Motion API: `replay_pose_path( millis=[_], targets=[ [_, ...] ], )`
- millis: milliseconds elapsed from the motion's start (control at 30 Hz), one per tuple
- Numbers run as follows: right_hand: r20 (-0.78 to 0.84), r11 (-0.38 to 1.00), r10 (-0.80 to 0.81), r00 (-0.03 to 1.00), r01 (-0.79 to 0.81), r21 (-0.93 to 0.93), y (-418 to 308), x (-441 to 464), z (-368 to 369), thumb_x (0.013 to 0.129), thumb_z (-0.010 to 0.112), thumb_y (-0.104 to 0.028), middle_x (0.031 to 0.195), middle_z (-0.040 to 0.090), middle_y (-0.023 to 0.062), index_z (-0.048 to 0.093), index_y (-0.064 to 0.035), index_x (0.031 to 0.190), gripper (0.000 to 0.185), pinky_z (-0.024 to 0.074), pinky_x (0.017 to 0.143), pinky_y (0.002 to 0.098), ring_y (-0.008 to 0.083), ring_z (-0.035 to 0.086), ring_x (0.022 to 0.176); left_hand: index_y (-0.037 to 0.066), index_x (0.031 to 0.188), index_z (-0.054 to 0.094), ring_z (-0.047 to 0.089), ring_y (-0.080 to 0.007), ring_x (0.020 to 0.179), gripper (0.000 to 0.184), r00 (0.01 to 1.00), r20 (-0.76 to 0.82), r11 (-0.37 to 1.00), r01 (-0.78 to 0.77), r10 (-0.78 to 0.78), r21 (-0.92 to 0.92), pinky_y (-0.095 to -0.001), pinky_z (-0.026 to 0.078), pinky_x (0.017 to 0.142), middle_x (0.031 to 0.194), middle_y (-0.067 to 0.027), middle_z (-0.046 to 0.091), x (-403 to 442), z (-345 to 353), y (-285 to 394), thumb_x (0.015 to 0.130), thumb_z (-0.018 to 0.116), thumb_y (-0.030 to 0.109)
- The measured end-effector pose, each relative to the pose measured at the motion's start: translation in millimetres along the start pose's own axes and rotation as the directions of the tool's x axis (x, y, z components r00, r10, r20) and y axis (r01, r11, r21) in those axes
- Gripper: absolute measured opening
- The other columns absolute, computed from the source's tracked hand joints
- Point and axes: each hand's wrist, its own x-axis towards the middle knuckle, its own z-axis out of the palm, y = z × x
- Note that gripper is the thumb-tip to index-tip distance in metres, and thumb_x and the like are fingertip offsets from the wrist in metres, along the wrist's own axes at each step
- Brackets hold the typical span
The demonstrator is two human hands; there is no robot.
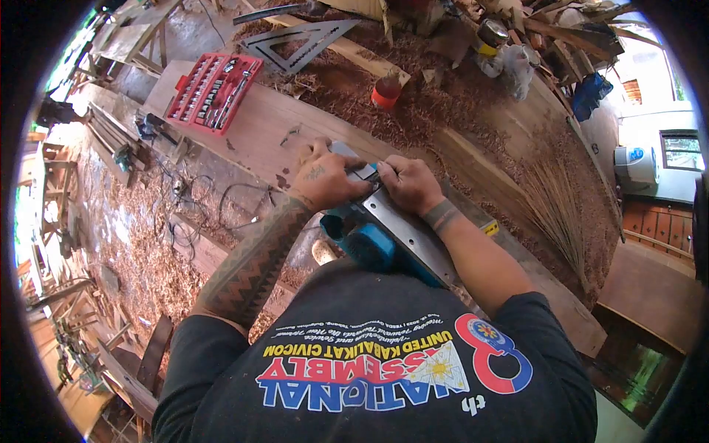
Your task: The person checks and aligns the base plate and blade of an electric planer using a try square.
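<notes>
A blue power planer (373, 247) lies tipped over near my body, its flat metal sole (408, 230) facing up. My left hand (323, 177) wraps round the planer's far end, the thumb pressed on a metal part there. Beside it, my right hand (410, 184) has its fingers curled against the same end, close to the left thumb. What lies under the right fingertips is too small to tell. Both hands are above a long wooden board (269, 131).
A red socket set (214, 92) sits open on the board at the upper left. Beyond are a metal triangle square (299, 46), a red-orange container (385, 91) and wood shavings. A yellow item (490, 228) is right of my right forearm. Cables (221, 199) lie at left, a stick broom (557, 210) at right.
</notes>
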Motion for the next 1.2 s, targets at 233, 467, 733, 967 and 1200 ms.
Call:
replay_pose_path(
  millis=[233,467,733,967,1200],
  targets=[
    [0.026,1.000,-0.010,1.000,0.010,0.029,7,2,0,0.102,0.058,-0.033,0.091,0.068,0.0294,0.068,-0.0010,0.090,0.036,0.0535,0.075,0.0543,0.0499,0.067,0.086,0.025,0.127,0.080,0.045,-0.0491,0.135,0.061,1.000,-0.018,0.999,0.020,-0.020,0.034,-0.0532,0.035,0.118,0.134,-0.0331,0.062,-1,-4,4,0.078,0.079,0.061],
    [0.068,0.996,-0.035,0.997,0.029,0.089,13,4,-1,0.102,0.060,-0.032,0.087,0.067,0.0279,0.067,-0.0013,0.089,0.034,0.0530,0.072,0.0518,0.0470,0.068,0.081,0.026,0.129,0.078,0.043,-0.0515,0.137,0.061,0.997,0.070,0.999,0.020,-0.022,0.027,-0.0544,0.036,0.118,0.142,-0.0336,0.053,1,-18,12,0.079,0.079,0.061],
    [0.094,0.991,-0.070,0.993,0.059,0.123,16,8,-3,0.102,0.060,-0.032,0.087,0.067,0.0271,0.068,-0.0021,0.092,0.033,0.0531,0.072,0.0512,0.0464,0.068,0.082,0.026,0.130,0.078,0.043,-0.0512,0.137,0.065,0.997,0.078,0.999,0.032,-0.029,-0.034,-0.0552,0.033,0.119,0.145,-0.0340,0.052,2,-14,6,0.076,0.080,0.062],
    [0.098,0.997,-0.013,0.995,0.006,0.075,12,5,-3,0.102,0.057,-0.034,0.089,0.066,0.0279,0.067,-0.0016,0.091,0.036,0.0523,0.076,0.0536,0.0487,0.067,0.087,0.025,0.127,0.080,0.043,-0.0475,0.138,0.064,0.999,0.047,0.999,-0.005,0.007,-0.035,-0.0538,0.033,0.117,0.133,-0.0310,0.063,2,-10,4,0.077,0.079,0.063],
    [0.118,0.980,-0.143,0.983,0.157,-0.119,18,4,1,0.105,0.053,-0.033,0.096,0.067,0.0306,0.067,-0.0014,0.094,0.036,0.0508,0.079,0.0589,0.0510,0.065,0.091,0.032,0.127,0.079,0.056,-0.0442,0.126,0.055,0.999,0.020,0.997,-0.047,0.046,0.057,-0.0543,0.042,0.113,0.119,-0.0157,0.076,1,-1,-3,0.080,0.073,0.060]
  ],
)
